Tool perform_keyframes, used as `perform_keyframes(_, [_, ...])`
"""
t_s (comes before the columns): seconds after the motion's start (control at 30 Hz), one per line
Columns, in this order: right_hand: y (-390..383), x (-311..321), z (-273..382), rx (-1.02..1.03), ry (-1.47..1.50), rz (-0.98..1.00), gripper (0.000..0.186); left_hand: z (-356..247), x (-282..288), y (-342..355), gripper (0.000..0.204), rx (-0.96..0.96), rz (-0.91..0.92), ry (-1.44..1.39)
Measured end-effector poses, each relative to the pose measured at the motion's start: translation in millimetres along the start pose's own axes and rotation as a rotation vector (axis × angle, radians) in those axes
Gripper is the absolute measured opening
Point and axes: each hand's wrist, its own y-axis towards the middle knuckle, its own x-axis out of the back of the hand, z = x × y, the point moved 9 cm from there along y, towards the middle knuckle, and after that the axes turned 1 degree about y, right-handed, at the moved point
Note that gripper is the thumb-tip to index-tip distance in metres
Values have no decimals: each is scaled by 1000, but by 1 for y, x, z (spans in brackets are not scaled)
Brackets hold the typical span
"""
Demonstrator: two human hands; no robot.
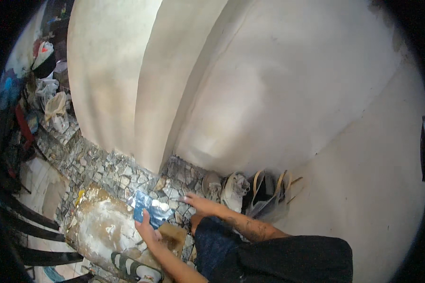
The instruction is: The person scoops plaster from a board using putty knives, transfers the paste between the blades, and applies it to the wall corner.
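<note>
A floor of grey broken-stone mosaic (113, 172) is running along the foot of a pale plastered wall (278, 94), which is bulging into a rounded column (108, 70) on the left.

Nearest the camera, the person's dark trouser leg (269, 259) is filling the lower edge, and a sandalled foot (134, 269) is resting on a worn, paint-spattered slab (99, 226). The left hand (148, 231) is closing around the lower edge of a shiny blue packet (148, 210), thumb lying over its face. The packet is crinkled and glossy, light glaring off its upper part, and it is being held just above the slab and the mosaic. The right hand (200, 203) is reaching across with fingers stretched out flat and loose, gripping nothing, its tips just beside the packet's right edge; whether they are touching it cannot be told.

Beyond the right hand, a pair of dirty white shoes (229, 188) is lying against the wall, and just right of them a dark bag (264, 193) with tan handles is sagging open; its contents are too dark to make out.

Farther off at upper left, plastic bags (54, 108) and clutter are piling up along the floor.
</note>
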Motion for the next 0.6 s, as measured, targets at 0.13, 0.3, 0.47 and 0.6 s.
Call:
perform_keyframes(0.13, [20,-12,-2,55,176,32,78,10,3,21,31,-68,141,-150])
perform_keyframes(0.3, [8,7,31,109,78,68,76,16,13,22,36,-52,25,12])
perform_keyframes(0.47, [10,14,31,116,-44,-5,73,14,6,23,33,-100,99,-7])
perform_keyframes(0.6, [11,14,13,159,35,-55,70,13,-3,20,28,-65,112,-72])
